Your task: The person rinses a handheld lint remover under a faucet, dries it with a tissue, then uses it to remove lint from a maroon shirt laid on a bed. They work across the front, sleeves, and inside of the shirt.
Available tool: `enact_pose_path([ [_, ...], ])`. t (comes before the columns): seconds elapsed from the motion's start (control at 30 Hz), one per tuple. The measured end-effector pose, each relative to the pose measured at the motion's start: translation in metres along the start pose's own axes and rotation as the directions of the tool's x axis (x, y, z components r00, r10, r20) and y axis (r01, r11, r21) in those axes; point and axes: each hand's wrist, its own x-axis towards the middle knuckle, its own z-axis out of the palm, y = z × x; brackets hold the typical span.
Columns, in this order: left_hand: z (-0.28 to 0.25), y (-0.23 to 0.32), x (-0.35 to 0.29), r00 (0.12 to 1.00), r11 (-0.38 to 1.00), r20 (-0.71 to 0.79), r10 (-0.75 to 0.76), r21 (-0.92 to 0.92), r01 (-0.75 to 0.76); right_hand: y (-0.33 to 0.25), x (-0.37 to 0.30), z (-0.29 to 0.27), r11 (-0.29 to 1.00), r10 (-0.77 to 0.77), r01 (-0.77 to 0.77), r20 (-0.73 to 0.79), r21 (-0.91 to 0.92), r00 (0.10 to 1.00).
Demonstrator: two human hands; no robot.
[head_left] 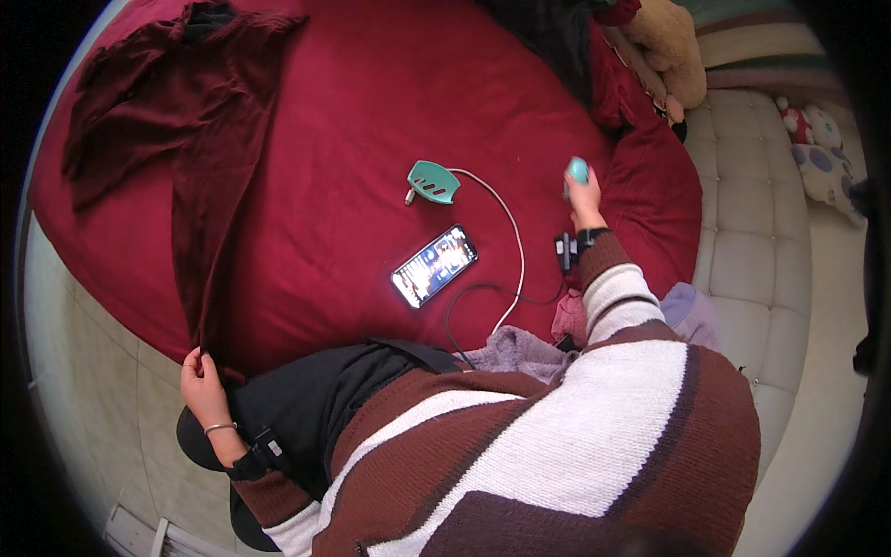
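Note:
A dark maroon long-sleeved top (176, 102) lies spread over the left part of the red bed sheet. One of its sleeves stretches down toward me, and my left hand (201, 376) is closed in a pinch on the end of it, at the bed's near left edge. Farther right, above the sheet, my right hand (584, 199) is wrapped round a small teal object with a rounded, shiny top (578, 170); the fingers hide most of it, so its kind does not show.
A lit phone (434, 266) lies mid-bed below a slotted teal dish (433, 182). A white cable (512, 223) curves from the dish toward my lap, crossing a dark cable (483, 287). A tufted beige bench (754, 213) borders the right side, with plush toys (821, 158) beyond it.

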Motion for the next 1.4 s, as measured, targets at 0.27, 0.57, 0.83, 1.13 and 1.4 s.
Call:
enact_pose_path([
  [0.27,-0.001,0.001,-0.001,1.0,1.0,0.02,0.021,0.017,-0.021,0.013,-0.023,0.086,0.938,0.065,-0.043,0.052,-0.344,0.997],
  [0.57,0.002,0.004,-0.002,0.998,0.998,0.017,0.052,0.015,-0.053,-0.105,-0.098,0.132,0.91,-0.247,0.347,0.377,-0.226,0.893],
  [0.83,0.004,0.006,-0.006,1.0,0.997,-0.013,0.015,-0.076,-0.016,-0.022,0.036,0.078,0.992,0.116,-0.116,-0.003,-0.049,0.993],
  [1.13,0.005,0.007,-0.004,1.0,0.999,-0.019,0.023,-0.038,-0.024,-0.123,-0.038,0.211,0.897,-0.275,0.374,0.364,-0.236,0.89],
  [1.4,0.005,0.007,-0.005,0.999,0.997,-0.045,0.019,-0.067,-0.022,-0.222,-0.221,0.231,0.643,-0.701,0.724,0.572,0.25,0.425],
])
